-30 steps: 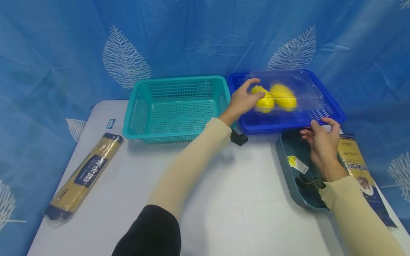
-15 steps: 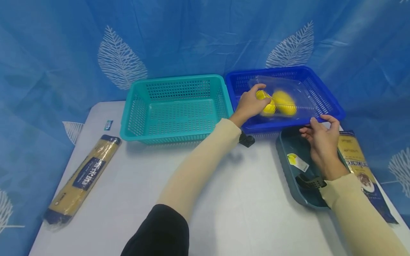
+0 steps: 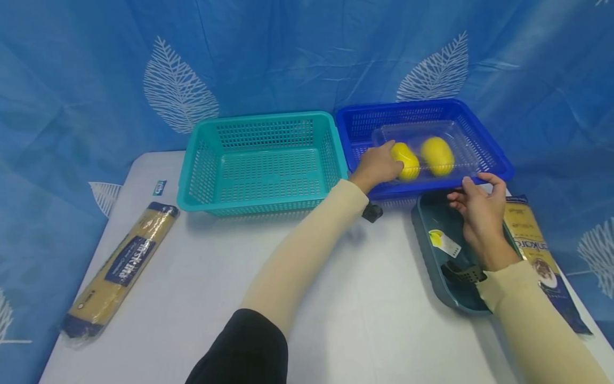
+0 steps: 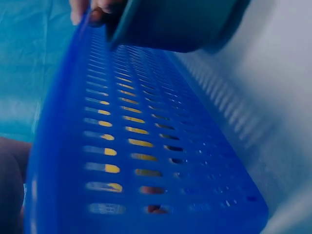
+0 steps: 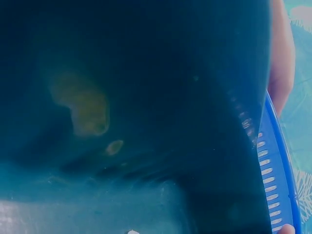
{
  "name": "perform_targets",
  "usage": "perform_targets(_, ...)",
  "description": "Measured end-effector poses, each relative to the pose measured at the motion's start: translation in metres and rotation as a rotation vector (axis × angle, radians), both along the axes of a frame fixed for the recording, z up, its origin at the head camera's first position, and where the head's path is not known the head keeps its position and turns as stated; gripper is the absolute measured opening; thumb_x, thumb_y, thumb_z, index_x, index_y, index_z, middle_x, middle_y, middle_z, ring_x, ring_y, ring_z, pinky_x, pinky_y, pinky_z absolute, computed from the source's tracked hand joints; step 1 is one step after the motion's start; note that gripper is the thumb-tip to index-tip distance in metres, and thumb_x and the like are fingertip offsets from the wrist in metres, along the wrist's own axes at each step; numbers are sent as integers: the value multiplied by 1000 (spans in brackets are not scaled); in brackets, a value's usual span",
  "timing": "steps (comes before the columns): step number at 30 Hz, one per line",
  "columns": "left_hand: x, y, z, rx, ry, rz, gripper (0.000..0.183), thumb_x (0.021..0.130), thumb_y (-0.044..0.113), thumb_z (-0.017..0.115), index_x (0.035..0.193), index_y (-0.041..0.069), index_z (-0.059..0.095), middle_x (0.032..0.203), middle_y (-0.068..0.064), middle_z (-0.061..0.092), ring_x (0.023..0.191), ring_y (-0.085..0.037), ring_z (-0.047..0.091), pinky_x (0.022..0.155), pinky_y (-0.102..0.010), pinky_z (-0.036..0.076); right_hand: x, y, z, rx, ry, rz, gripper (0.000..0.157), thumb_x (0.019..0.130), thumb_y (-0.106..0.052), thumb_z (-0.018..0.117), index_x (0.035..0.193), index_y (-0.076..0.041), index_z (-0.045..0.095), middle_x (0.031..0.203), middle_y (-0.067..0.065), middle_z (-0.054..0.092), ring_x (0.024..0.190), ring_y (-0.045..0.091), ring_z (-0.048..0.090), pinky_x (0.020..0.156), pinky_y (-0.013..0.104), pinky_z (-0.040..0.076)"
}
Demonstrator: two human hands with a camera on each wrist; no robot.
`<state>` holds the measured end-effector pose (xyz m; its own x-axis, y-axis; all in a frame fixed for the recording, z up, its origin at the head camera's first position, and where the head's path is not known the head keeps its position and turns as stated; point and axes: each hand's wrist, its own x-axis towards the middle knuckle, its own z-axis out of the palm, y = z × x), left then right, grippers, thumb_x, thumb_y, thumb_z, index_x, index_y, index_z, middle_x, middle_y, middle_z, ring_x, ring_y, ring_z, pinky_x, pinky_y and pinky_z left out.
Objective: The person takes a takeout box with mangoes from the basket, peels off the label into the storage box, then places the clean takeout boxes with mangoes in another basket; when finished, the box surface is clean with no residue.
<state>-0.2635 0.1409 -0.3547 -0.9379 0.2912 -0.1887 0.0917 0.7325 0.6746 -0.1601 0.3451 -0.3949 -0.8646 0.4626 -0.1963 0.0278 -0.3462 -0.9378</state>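
Observation:
In the head view my left hand (image 3: 380,164) grips the left end of a clear plastic box (image 3: 459,137) inside the blue basket (image 3: 352,114). Two smooth yellow fruits, one on the left (image 3: 405,160) and one on the right (image 3: 437,156), show through its plastic; my fingers overlap the left one. With thumb and fingertips, my right hand (image 3: 482,218) pinches the blue basket's near rim at its right end. That hand's wrist is over a dark green tub (image 3: 424,250), which fills much of the right wrist view. Yellow shows through the blue basket's slots (image 4: 139,130) in the left wrist view.
A teal basket (image 3: 268,205) stands left of the blue one. A pasta pack (image 3: 122,269) lies at the table's left, another gold-and-blue pack (image 3: 542,266) at the right beyond the tub. Inside the tub is a small white-and-yellow label (image 3: 445,244). A blue leaf-patterned curtain hangs behind.
My left hand has lowered the clear box with the yellow fruits into the blue basket, shifting slightly right and towards me. My right hand has stayed at the basket's rim.

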Motion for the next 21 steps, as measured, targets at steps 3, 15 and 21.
perform_targets(3,3,-1,0,-27,8,-8,65,101,31,61,160,24,36,145,5,55,102,-13,52,86,-24,47,-1,-1,1,5,-5,2,41,99,-21,69,127,-25,39,97,4,68,65,15,65,59,24,56)
perform_targets(15,12,0,5,-280,174,-13,62,101,37,58,156,13,43,108,0,63,87,-14,58,74,-25,52,-2,-4,5,19,-57,4,42,99,-23,67,128,-28,37,103,4,65,68,15,65,61,24,57)
perform_targets(21,15,-4,15,-405,318,-79,54,101,31,60,152,17,50,111,2,69,84,-12,62,72,-25,55,-1,-2,7,48,-131,-1,41,99,-25,67,127,-30,37,101,3,64,67,14,64,60,24,57)
